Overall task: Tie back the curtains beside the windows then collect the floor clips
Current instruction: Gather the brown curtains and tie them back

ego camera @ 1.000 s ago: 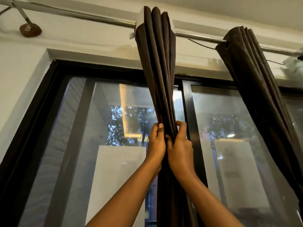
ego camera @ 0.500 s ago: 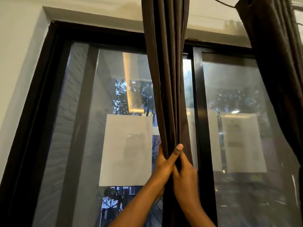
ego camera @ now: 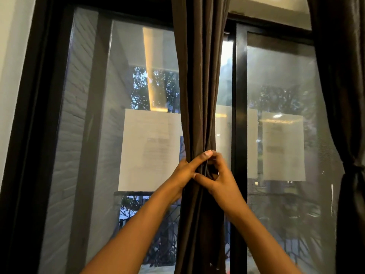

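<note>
A dark brown curtain [ego camera: 199, 86] hangs bunched into a narrow column in front of the window's middle post. My left hand [ego camera: 187, 171] wraps round the bunch from the left, its thumb lying across the front folds. My right hand [ego camera: 217, 175] grips the same bunch from the right, fingers curled into the fabric, and the two hands touch. A second dark curtain [ego camera: 343, 95] hangs at the right edge, cinched by a tie [ego camera: 353, 170] at about hand height. No floor clips are in view.
A black-framed sliding window [ego camera: 240, 115] fills the view, with a white wall [ego camera: 13, 56] at the left. White paper sheets [ego camera: 150, 151] are stuck on the left pane and another sheet [ego camera: 282, 149] on the right pane. Trees and a railing show outside.
Both hands have slid down the gathered curtain, still squeezing it together. The view has dropped, so the rod and the curtain top have left the frame.
</note>
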